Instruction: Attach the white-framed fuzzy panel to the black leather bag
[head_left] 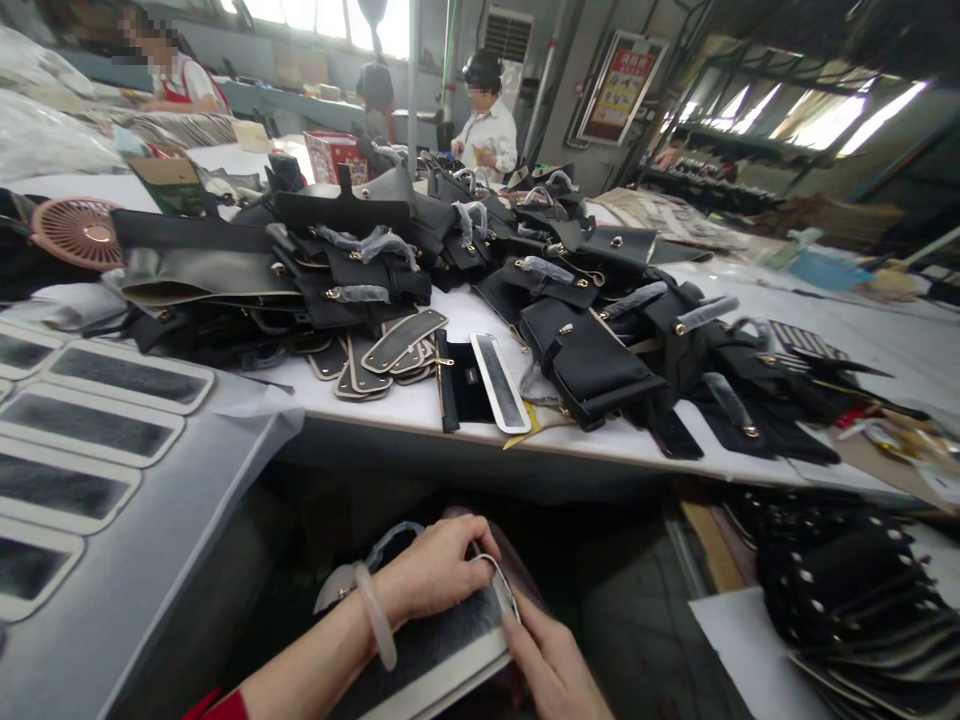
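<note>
In my lap lies a dark panel with a pale border (448, 640), tilted, its lower end cut off by the frame. My left hand (448, 562), with a pale bangle on the wrist, reaches across it and pinches the raised edge at the far right corner. At that same corner my right hand (551, 660) grips the side edge between thumb and fingers. Just behind the left wrist is a plastic-wrapped handle (396, 538); whether it joins the panel is hidden. Below the tabletop's front edge, both hands work close to my body.
Black bags (589, 355) with wrapped handles crowd the white table (390, 405). Dark oval pieces (405, 340) and a pale-edged panel (501, 385) lie near its edge. Bordered panels (90, 430) cover the left surface. Black pieces (847, 590) are stacked at right. Two people stand beyond.
</note>
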